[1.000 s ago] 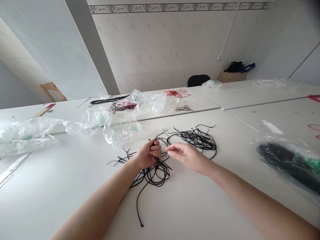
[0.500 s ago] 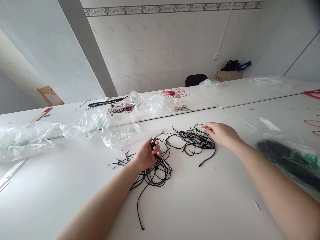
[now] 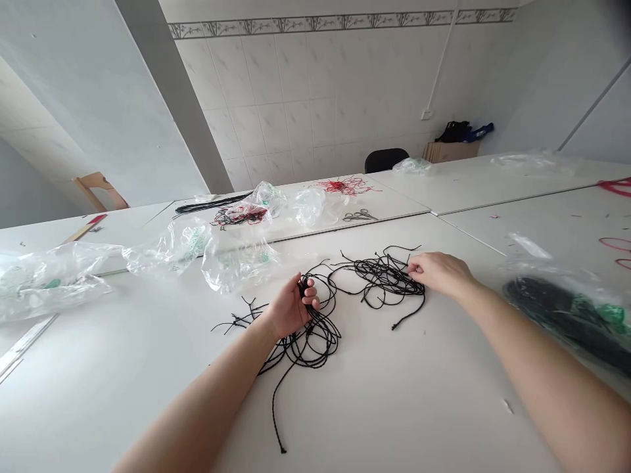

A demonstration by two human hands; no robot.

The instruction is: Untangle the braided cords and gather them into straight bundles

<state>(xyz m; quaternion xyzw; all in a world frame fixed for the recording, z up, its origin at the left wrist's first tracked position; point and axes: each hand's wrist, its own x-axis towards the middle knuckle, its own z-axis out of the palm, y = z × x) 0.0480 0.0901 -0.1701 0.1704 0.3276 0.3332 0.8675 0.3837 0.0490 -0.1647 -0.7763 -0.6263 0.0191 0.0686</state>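
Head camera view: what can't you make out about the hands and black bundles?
Head view: looped black cords inside the left hand, covered by its fingers.
Head view: whether the right hand pinches the tangled black pile; its fingers block that.
Head view: the rest of the bagged black bundle, cut off by the right edge.

Pale marbled tiles cover the far wall, crossed high up by a border of dark plant motifs. Over to my left, a broad pale pillar shows a darker grey side. A wooden chair and a black chair stand behind the white desk, which catches a soft sheen. A cardboard box sits near a socket.
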